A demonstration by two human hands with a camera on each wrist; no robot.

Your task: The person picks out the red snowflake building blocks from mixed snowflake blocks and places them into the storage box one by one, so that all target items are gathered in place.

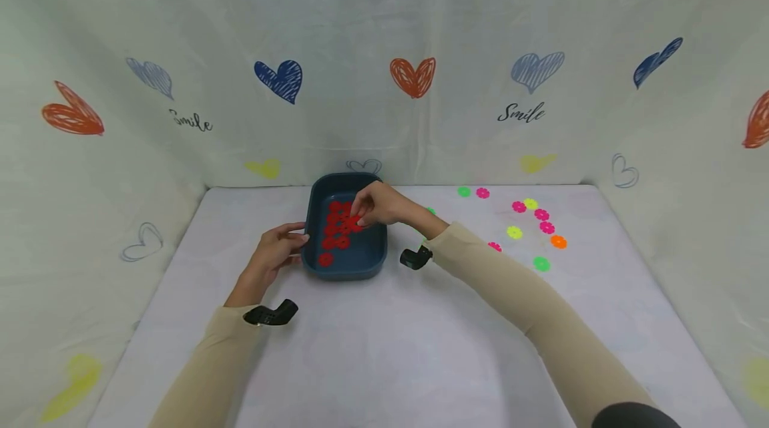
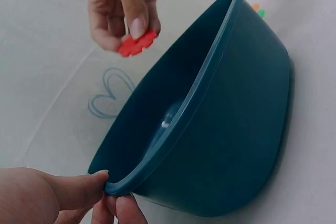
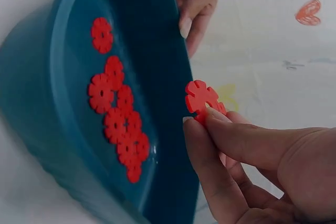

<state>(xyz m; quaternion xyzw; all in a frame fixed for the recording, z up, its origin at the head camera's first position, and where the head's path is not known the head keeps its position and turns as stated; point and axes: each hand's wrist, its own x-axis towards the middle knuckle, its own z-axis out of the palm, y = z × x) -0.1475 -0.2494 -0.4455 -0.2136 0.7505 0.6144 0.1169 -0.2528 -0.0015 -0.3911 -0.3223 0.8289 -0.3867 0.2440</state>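
A dark teal plastic basin (image 1: 345, 270) sits at the back of the table, with several red flower-shaped discs (image 3: 101, 93) lying on its floor. My left hand (image 1: 278, 254) pinches the basin's left rim, thumb on top and fingers beneath, as the left wrist view shows. Over the basin, my right hand (image 1: 383, 205) pinches a red notched disc (image 3: 199, 98) between thumb and fingertips. In the left wrist view that held disc appears above the rim, while the basin's floor is largely hidden there.
Scattered on the white table (image 1: 384, 348) to the right are pink discs (image 1: 519, 206), green discs (image 1: 541, 264), yellow discs (image 1: 514, 232) and an orange disc (image 1: 559, 242). Some lie partly behind my right forearm. A white curtain (image 1: 348, 21) printed with hearts surrounds the table.
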